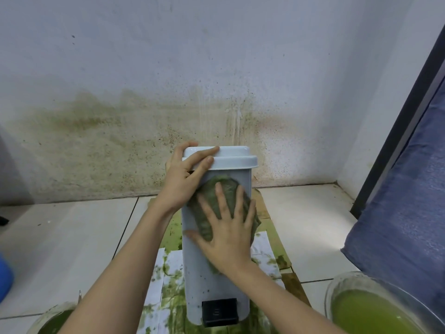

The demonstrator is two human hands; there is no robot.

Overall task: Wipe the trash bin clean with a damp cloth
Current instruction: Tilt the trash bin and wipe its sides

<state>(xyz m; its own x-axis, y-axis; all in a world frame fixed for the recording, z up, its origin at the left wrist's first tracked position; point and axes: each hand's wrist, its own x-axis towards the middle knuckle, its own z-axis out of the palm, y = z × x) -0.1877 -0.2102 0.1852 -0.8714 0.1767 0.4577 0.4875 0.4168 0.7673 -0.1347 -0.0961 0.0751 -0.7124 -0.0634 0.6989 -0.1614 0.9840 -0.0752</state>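
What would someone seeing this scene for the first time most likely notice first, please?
Probably the pale trash bin standing at centre, with the right hand pressing a green-stained cloth flat against its front while the left hand holds its lid. Next, the green-spattered wall behind it and the bowl of green liquid at lower right.

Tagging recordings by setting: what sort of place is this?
Probably a utility corner of a home, set up for messy cleaning: stained wall, tiled floor, splattered paper sheets under the trash bin, and a bowl of green liquid.
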